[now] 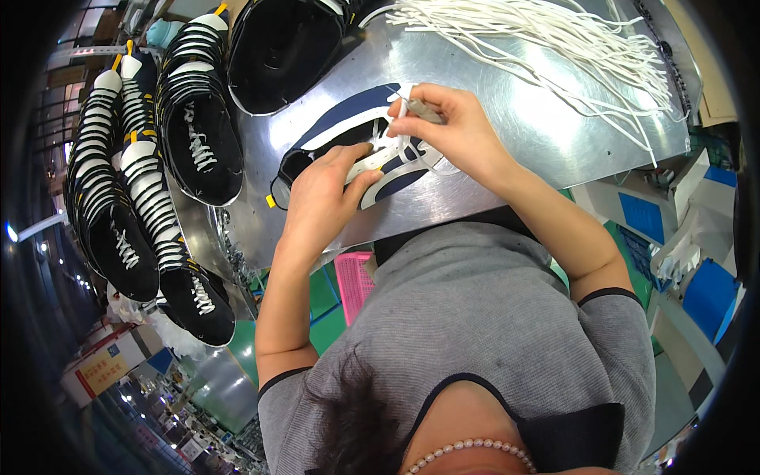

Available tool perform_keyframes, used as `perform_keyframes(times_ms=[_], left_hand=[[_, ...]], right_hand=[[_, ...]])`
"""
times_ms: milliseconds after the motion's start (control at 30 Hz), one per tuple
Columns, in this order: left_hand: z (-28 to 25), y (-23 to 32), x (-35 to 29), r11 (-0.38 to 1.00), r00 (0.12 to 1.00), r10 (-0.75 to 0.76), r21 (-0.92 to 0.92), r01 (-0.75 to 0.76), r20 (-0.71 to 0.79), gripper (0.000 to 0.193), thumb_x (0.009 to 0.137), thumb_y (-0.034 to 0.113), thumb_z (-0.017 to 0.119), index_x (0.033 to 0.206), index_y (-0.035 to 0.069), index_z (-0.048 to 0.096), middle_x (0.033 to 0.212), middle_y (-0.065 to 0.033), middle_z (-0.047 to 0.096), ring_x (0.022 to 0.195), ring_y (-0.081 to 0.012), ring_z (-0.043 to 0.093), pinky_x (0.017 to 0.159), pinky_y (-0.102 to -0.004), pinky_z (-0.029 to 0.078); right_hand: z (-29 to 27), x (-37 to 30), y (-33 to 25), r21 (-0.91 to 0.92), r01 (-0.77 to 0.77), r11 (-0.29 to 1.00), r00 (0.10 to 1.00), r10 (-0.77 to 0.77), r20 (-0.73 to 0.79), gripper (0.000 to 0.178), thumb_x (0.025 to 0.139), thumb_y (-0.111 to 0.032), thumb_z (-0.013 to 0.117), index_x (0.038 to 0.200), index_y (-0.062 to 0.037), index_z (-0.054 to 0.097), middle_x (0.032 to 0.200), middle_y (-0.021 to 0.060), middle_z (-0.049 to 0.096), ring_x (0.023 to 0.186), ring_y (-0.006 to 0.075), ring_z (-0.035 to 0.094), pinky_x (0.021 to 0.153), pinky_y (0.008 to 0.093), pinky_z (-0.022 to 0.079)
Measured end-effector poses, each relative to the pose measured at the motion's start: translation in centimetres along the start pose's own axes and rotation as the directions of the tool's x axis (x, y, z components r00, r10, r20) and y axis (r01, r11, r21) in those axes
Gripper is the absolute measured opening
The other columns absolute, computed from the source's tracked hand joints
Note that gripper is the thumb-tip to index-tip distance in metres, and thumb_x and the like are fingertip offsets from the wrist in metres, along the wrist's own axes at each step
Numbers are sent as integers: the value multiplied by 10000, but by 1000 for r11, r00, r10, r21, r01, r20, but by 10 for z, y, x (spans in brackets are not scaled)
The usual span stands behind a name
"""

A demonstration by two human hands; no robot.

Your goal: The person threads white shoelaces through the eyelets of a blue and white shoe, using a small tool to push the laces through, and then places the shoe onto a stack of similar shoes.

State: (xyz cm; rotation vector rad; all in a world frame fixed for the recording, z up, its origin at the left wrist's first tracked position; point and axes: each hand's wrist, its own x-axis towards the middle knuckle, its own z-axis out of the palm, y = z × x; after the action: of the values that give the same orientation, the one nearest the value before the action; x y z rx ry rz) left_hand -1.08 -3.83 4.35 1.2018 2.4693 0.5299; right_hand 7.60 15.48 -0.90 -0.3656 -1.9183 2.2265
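A navy, white and black shoe upper (340, 119) lies flat on the metal tabletop in front of me. My left hand (323, 186) rests over its opening, thumb and fingers closed on the white tongue (366, 164). In my right hand (447, 127) is a small hand tool with a grey handle (425, 112) and what looks like a thin metal tip. A white shoelace (403, 119) runs from those fingers down to the eyelets, where part of it crosses the upper. The exact end of the tool is too fine to make out.
A bundle of loose white laces (546, 47) spreads across the table's far right. Long stacks of nested shoe uppers (198, 142) line the left side, some past the table edge. Below the table sits a pink basket (354, 283); white and blue boxes (641, 218) stand at right.
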Motion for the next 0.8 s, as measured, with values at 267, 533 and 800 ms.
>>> perform_keyframes(times_ms=[267, 533, 800], left_hand=[[11, 21, 28, 998, 1000, -26, 62, 27, -15, 265, 929, 301, 647, 959, 46, 714, 800, -113, 676, 733, -314, 662, 649, -415, 492], [20, 8, 37, 985, 992, -124, -122, 121, -19, 222, 908, 262, 675, 929, 46, 722, 796, -141, 702, 706, -308, 683, 644, -368, 514], [18, 3, 40, 970, 994, -108, -215, 109, 17, 214, 894, 212, 684, 937, 5, 716, 842, -144, 727, 767, -263, 721, 722, -321, 543]], right_hand=[[12, 18, 9, -27, 39, 999, 991, -43, -124, 196, 861, -154, 748, 1003, -27, 704, 863, 67, 727, 789, 104, 668, 733, 251, 522], [-9, -6, 6, -175, -54, 983, 993, 35, -110, 285, 953, -274, 629, 1090, -30, 574, 833, 134, 703, 728, 247, 677, 679, 365, 519], [-9, -38, 13, -446, -64, 893, 995, 90, 37, 222, 958, -254, 607, 1011, -40, 585, 786, 155, 689, 730, 352, 667, 682, 438, 506]])
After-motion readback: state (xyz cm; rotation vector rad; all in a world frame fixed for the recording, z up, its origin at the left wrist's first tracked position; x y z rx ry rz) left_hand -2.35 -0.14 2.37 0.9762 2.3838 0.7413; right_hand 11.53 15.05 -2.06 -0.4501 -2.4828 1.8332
